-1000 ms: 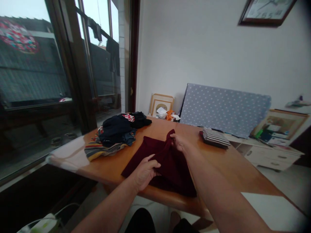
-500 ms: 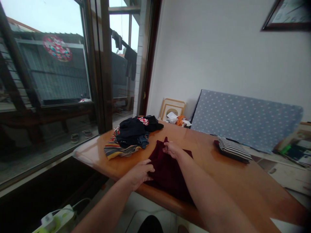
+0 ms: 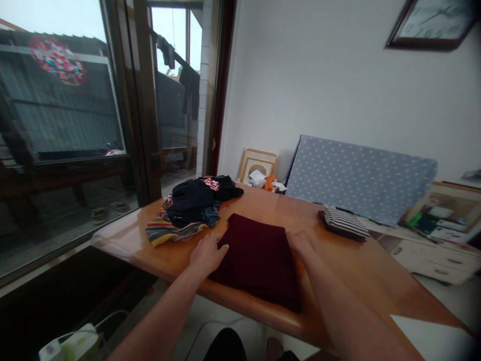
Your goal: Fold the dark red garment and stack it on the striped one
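Observation:
A dark maroon cloth garment (image 3: 259, 255) lies folded into a flat, roughly square shape at the table's near edge. Along its left side rests my left hand (image 3: 207, 254), open, the thumb apart from the fingers and reaching over the cloth's edge. My right hand (image 3: 299, 243) lies against the garment's upper right corner, its fingers stretched out and partly hidden behind the hand. Beyond my left hand is a loose heap of dark clothes (image 3: 193, 200) with a striped multicoloured piece (image 3: 165, 228) under it.
A folded stack with a black-and-white striped garment (image 3: 345, 222) sits to the right on the wooden table (image 3: 361, 281). Behind stands a blue patterned board (image 3: 356, 175) against the wall. Glass doors (image 3: 67, 115) are at left. A power strip (image 3: 77, 343) lies low at left.
The maroon garment's raised, bunched far edge now lies flat, and the garment is squarer. My right hand has let go of that edge and moved right to the upper right corner. The view has turned slightly right.

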Demonstrator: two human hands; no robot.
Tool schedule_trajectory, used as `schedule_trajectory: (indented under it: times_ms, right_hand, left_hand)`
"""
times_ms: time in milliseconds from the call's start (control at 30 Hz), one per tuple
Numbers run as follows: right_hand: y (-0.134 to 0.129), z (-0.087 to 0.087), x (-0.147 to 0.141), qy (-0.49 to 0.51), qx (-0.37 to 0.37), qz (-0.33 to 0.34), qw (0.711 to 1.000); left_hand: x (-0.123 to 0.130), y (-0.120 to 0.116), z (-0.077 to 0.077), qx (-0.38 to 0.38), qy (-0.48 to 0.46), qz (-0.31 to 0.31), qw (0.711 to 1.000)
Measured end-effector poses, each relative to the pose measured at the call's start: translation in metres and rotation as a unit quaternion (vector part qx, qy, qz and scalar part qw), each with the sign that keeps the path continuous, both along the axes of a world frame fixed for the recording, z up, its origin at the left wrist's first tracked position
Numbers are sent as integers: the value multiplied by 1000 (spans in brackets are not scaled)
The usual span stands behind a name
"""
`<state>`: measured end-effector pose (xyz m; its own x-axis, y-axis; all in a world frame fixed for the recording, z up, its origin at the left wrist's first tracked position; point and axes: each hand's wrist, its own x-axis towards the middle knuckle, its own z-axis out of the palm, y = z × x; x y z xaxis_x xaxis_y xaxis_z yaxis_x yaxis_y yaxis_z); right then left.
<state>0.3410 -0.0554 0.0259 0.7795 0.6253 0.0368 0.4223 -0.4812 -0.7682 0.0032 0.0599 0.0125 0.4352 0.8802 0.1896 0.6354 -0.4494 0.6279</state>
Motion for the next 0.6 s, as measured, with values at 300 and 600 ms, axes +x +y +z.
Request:
schedule_trajectory:
  times_ms: [300, 600]
  right_hand:
    - [-12, -35, -5, -59, -14, -18, 998]
    - [-86, -15, 86, -116, -6, -94, 989]
  left_hand:
    - [23, 11, -9, 11, 30, -22, 999]
    - [112, -38, -10, -152, -130, -163, 966]
